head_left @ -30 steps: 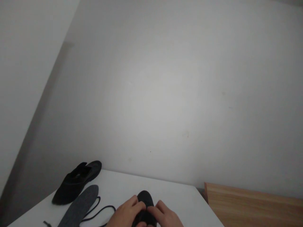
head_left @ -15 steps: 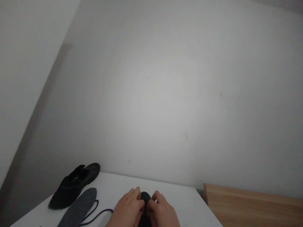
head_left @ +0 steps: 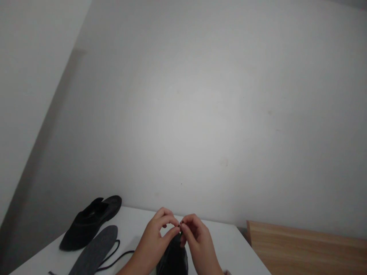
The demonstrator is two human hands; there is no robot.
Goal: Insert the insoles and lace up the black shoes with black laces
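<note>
My left hand [head_left: 156, 238] and my right hand [head_left: 197, 238] are raised together over a black shoe [head_left: 173, 258] at the bottom middle of the head view. Thumb and forefinger of each hand are pinched, tips nearly touching, on something small and dark that I cannot make out. The shoe stands on the white table [head_left: 134, 225] just under the fingers; most of it is cut off by the frame's lower edge. A black lace [head_left: 120, 256] trails from the shoe to the left.
A second black shoe [head_left: 90, 221] lies at the table's back left corner. A grey insole [head_left: 94, 252] rests beside it. A wooden surface [head_left: 304, 248] adjoins the table on the right. A white wall rises behind.
Both hands have lifted off the shoe's toe and come together in a pinch above it. The shoe, the insole and the other shoe have stayed put.
</note>
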